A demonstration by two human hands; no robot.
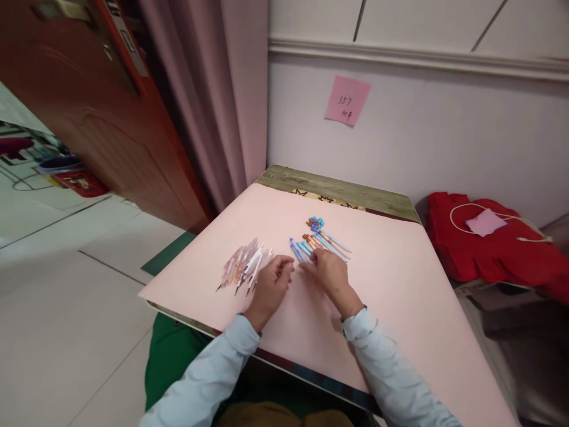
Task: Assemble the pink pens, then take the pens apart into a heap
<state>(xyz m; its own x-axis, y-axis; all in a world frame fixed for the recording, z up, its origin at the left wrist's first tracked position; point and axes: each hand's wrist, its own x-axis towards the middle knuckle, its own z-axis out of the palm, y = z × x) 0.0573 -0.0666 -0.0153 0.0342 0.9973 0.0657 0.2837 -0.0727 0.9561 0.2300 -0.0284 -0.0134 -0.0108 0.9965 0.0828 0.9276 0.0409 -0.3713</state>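
Note:
My left hand (272, 286) is at the middle of the pink tabletop, its fingers curled and thumb drawn in; anything between them is too small to make out. Beside it on the left lies a loose pile of slim pen refills (242, 265), clear and white, several with dark tips. My right hand (331, 274) bends over the near ends of a row of pens (317, 242), light blue and tan-brown. Its fingertips close at a blue pen (299, 249), partly hiding the row. Just beyond the row sits a small heap of blue and brown pieces (315, 223).
A pink sheet covers the table (391, 308), with a green wood-look strip at the far edge. A red cloth (471, 243) with a white cord lies at the right. A pink note (347, 101) is on the wall. A brown door (111, 107) and curtain (222, 89) stand at left.

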